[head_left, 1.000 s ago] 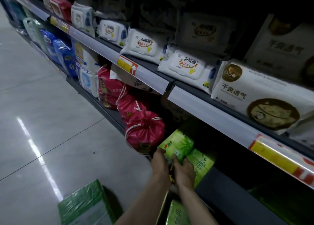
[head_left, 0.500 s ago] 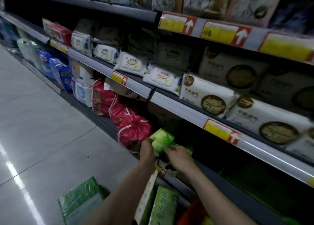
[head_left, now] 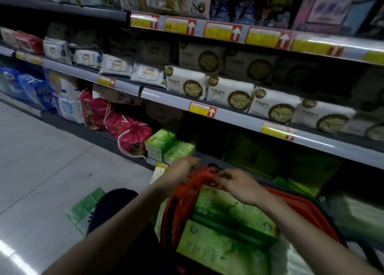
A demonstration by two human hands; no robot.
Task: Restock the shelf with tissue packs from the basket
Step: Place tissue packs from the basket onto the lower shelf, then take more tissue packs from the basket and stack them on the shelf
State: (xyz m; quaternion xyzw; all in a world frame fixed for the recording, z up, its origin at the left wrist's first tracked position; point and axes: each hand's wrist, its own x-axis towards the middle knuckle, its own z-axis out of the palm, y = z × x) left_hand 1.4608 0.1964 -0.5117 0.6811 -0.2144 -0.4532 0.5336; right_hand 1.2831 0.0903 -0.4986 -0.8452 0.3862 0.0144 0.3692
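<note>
Two green tissue packs (head_left: 166, 145) sit at the front of the bottom shelf (head_left: 133, 157), beside a pink drawstring bag. A red basket (head_left: 182, 200) in front of me holds more green tissue packs (head_left: 230, 218). My left hand (head_left: 180, 171) hovers above the basket's far rim, just below the shelved packs, blurred, holding nothing I can see. My right hand (head_left: 236, 183) is over the basket's far end with fingers loosely bent, touching no pack that I can make out.
A pink drawstring bag (head_left: 135, 137) and more red bags stand left of the green packs. A green pack (head_left: 87, 208) lies on the tiled floor at left. White packs fill the middle shelf (head_left: 207, 110). The bottom shelf to the right is dark.
Both hands have let go of the green packs on the bottom shelf and pulled back over the red basket. The camera has tilted up and back, showing more shelves.
</note>
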